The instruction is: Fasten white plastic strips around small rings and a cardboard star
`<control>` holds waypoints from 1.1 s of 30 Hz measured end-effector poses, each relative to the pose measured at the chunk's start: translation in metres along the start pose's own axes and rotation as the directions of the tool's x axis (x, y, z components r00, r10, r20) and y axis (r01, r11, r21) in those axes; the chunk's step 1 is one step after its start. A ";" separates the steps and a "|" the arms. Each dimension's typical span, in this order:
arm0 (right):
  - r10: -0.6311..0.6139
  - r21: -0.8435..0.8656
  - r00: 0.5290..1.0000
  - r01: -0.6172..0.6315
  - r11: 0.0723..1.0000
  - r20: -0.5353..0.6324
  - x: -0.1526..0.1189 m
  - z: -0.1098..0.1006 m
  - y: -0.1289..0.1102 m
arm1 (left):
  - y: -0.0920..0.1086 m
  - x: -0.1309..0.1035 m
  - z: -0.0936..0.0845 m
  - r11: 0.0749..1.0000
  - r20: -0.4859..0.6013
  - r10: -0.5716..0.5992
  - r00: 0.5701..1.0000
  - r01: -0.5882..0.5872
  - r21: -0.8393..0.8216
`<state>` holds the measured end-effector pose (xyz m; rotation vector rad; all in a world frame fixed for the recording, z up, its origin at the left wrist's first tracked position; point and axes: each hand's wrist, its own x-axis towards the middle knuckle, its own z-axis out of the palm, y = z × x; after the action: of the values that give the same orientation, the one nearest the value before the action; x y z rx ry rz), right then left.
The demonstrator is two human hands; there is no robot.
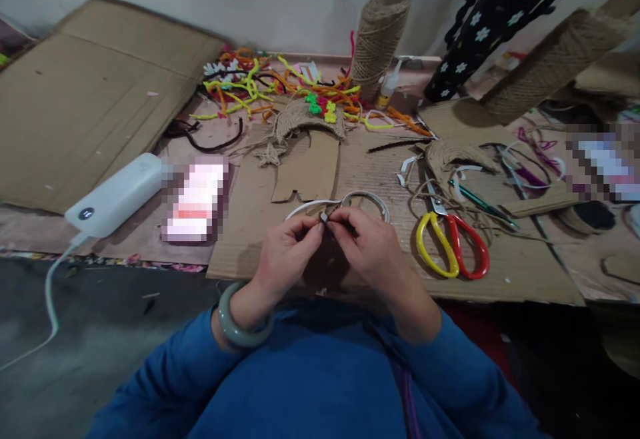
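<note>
Both hands meet fingertip to fingertip in front of my body, above the corrugated cardboard sheet [240, 239]. My left hand [293, 249], with a pale green bangle [231, 322] at its wrist, is closed in a pinch. Closed the same way, my right hand [367, 242] touches it. Between them is the end of a thin white strip [383, 202], which curls into a loop behind my fingers. A small dark bit also shows at the fingertips, too small to name. Just beyond lie a cut cardboard piece [307, 166] and a twine-wrapped crescent [295, 118] with green, red and yellow flowers.
Scissors [453, 242] with yellow and red handles lie right of my hands. A white power bank [117, 196] and a lit phone [195, 199] are left. Behind are tangled pipe cleaners [250, 86], a twine cone [377, 39], a glue bottle [389, 86] and another twine-wrapped crescent [455, 152].
</note>
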<state>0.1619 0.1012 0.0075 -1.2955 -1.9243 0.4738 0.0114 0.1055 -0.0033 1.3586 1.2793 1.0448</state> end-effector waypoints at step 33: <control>-0.081 -0.139 0.993 0.068 0.988 -0.086 -0.008 0.011 0.006 | -0.001 0.001 0.002 1.000 -0.038 0.011 0.999 -0.011 -0.018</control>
<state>0.1586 0.0980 -0.0067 -1.3027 -1.9487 0.2449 0.0136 0.1059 -0.0049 1.3396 1.2886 1.0918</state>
